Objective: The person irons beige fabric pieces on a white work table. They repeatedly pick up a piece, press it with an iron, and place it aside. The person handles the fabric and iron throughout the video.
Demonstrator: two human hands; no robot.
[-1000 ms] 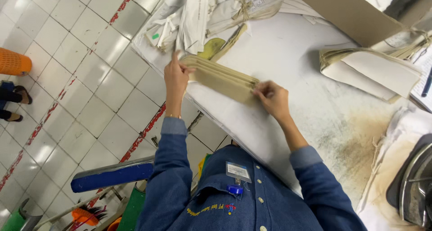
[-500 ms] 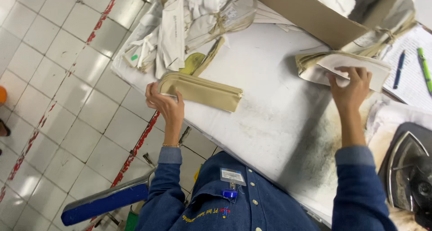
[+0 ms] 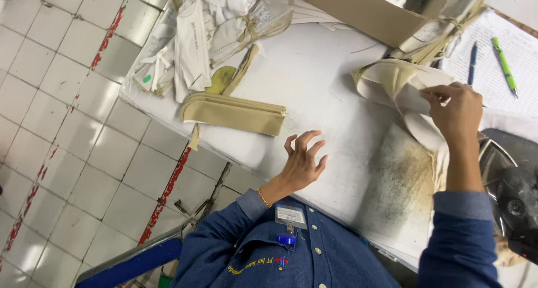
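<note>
My right hand (image 3: 457, 108) pinches the top of a pile of cream fabric pieces (image 3: 395, 83) at the right side of the white padded table (image 3: 319, 86). My left hand (image 3: 300, 162) hovers over the table near its front edge, fingers spread, holding nothing. A stack of folded beige fabric pieces (image 3: 232, 113) lies flat to the left of that hand, apart from it. I wear a blue denim shirt with a badge clipped on the front.
A heap of white and cream fabric bundles (image 3: 213, 30) covers the table's far left. A cardboard box (image 3: 358, 7) stands at the back. Two pens (image 3: 501, 63) lie on lined paper at the right. A dark iron (image 3: 513, 192) rests lower right. Tiled floor at left.
My left hand let go of the beige stack and drew back to the right, now open. My right hand has lifted a cream piece from the pile at the right.
</note>
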